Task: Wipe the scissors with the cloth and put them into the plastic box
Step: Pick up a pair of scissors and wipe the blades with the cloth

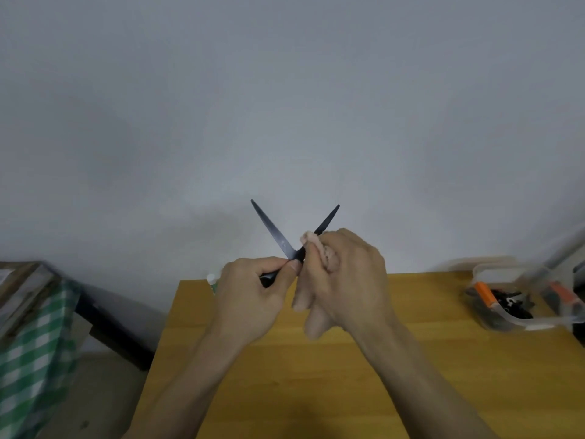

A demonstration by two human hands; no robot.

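above wooden table [316, 391], hands wipe open scissors [274, 234] with cloth [319, 251].

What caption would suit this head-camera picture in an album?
Left hand holds open scissors while the right hand wipes one blade with a cloth.

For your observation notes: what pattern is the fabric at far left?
Green-and-white checked fabric, head view.

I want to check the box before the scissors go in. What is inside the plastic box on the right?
The plastic box holds dark tools and an orange-handled item. They blur together, so the kinds and number stay unclear, and the bottom is covered.
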